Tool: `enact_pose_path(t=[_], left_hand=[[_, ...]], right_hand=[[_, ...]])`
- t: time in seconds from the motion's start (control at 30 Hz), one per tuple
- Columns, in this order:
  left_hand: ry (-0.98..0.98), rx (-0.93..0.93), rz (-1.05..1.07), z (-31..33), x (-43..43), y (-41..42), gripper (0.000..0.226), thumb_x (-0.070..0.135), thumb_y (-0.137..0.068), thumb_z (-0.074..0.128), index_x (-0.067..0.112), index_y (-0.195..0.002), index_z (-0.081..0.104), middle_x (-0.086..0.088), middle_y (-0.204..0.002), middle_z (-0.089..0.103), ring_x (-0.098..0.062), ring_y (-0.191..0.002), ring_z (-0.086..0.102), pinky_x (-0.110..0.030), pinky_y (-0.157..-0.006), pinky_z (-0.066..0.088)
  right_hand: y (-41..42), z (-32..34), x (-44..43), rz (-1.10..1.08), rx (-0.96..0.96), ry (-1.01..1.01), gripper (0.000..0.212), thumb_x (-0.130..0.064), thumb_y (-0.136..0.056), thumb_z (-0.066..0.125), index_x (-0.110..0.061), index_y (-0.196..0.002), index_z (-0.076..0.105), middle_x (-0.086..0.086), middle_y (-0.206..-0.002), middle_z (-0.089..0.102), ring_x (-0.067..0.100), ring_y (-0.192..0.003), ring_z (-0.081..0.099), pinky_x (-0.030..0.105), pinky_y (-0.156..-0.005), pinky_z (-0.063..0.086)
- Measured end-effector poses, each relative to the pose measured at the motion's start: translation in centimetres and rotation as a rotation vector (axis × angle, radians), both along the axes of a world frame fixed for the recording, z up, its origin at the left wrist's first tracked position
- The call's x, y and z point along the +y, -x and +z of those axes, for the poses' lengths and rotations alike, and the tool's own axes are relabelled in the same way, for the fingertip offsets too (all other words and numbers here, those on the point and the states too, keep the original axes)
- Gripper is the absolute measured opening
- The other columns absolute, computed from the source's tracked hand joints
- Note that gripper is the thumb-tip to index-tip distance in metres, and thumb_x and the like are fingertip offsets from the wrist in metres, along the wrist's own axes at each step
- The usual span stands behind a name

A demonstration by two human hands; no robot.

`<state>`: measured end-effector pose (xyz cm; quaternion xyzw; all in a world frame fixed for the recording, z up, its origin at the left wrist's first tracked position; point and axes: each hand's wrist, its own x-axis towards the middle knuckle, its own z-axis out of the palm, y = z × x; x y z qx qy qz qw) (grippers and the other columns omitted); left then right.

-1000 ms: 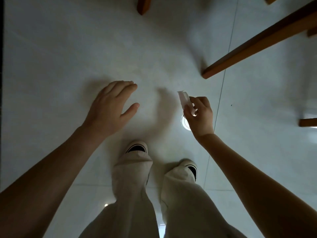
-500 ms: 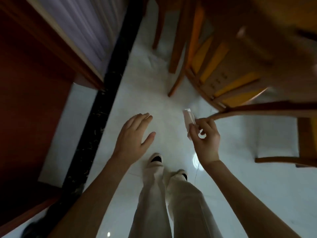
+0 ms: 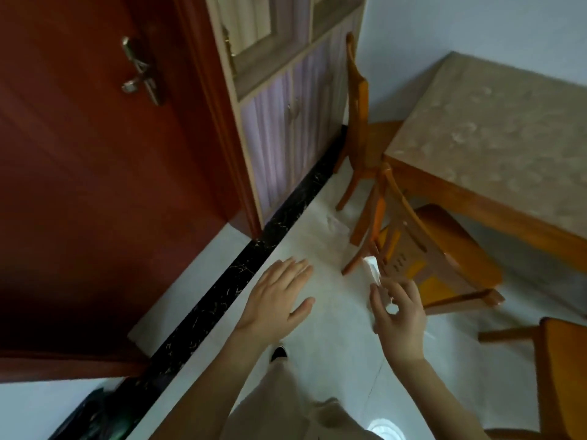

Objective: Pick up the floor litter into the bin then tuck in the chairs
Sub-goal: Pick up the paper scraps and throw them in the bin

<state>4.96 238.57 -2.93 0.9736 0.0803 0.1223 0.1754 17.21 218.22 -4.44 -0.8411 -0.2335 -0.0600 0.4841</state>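
My right hand [image 3: 398,315] pinches a small white scrap of paper [image 3: 372,269] between thumb and fingers, held up in front of me. My left hand [image 3: 276,296] hovers flat with fingers apart and holds nothing. Another pale crumpled piece of litter [image 3: 336,225] lies on the white floor near the chair legs. A wooden chair [image 3: 422,255] stands pulled out from the table [image 3: 495,128], just beyond my right hand. A second chair [image 3: 359,115] stands farther back at the table's end. A dark bag-like shape [image 3: 92,417], perhaps a bin, shows at the bottom left.
A red-brown door [image 3: 79,185] with a metal handle fills the left. A purple-panelled cabinet [image 3: 286,122] stands against the wall behind a black floor strip [image 3: 222,293]. Part of a third chair [image 3: 559,369] sits at the right edge.
My head has lifted from looking straight down at the floor to looking across the room. Both hands kept their pose, the right still holding the paper scrap.
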Motion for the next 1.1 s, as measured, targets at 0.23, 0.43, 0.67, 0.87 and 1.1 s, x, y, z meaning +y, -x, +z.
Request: enact_pose_path(t=[0.23, 0.43, 0.67, 0.87, 1.1], left_hand=[[0.003, 0.071, 0.028, -2.9, 3.1, 3.4, 0.053, 0.043, -0.091, 0.048, 0.015, -0.136, 0.053, 0.0, -0.142, 0.051, -0.017, -0.135, 0.04, -0.036, -0.113, 0.025], [0.035, 0.076, 0.003, -4.4, 12.4, 1.3, 0.053, 0.044, -0.092, 0.047, 0.017, -0.136, 0.053, 0.003, -0.142, 0.051, -0.015, -0.135, 0.039, -0.036, -0.112, 0.027], [-0.032, 0.129, -0.139, -3.0, 25.8, -4.4, 0.057, 0.05, -0.092, 0.042, 0.018, -0.139, 0.05, 0.001, -0.144, 0.048, -0.019, -0.135, 0.04, -0.033, -0.114, 0.021], [-0.046, 0.135, -0.309, -1.8, 30.6, -13.1, 0.055, 0.047, -0.091, 0.047, 0.015, -0.136, 0.053, -0.001, -0.141, 0.051, -0.019, -0.135, 0.039, -0.031, -0.116, 0.016], [-0.033, 0.234, -0.387, -5.5, 32.2, -25.4, 0.057, 0.05, -0.093, 0.041, 0.016, -0.138, 0.051, -0.001, -0.143, 0.049, -0.02, -0.136, 0.039, -0.036, -0.115, 0.023]], right_hand=[[2.9, -2.9, 1.7, -0.047, 0.109, 0.06, 0.009, -0.008, -0.086, 0.071, -0.006, -0.095, 0.073, -0.008, -0.098, 0.054, 0.008, -0.093, 0.057, 0.042, -0.06, 0.058], [0.9, -4.2, 10.2, -0.069, 0.091, 0.12, 0.007, -0.007, -0.085, 0.071, -0.009, -0.092, 0.072, -0.008, -0.094, 0.055, 0.015, -0.084, 0.059, 0.041, -0.062, 0.056], [-2.5, -1.1, 20.5, -0.236, 0.042, 0.142, 0.009, -0.004, -0.085, 0.072, -0.004, -0.094, 0.072, 0.0, -0.098, 0.06, 0.017, -0.082, 0.059, 0.002, -0.068, 0.041], [-6.7, -0.8, 24.1, -0.388, 0.08, 0.087, 0.01, -0.002, -0.086, 0.071, -0.001, -0.096, 0.072, -0.002, -0.098, 0.056, -0.003, -0.085, 0.054, 0.005, -0.062, 0.047], [-15.7, -4.8, 26.1, -0.493, 0.176, 0.111, 0.014, -0.008, -0.088, 0.071, -0.007, -0.102, 0.072, -0.006, -0.098, 0.056, 0.006, -0.085, 0.055, 0.033, -0.059, 0.058]])
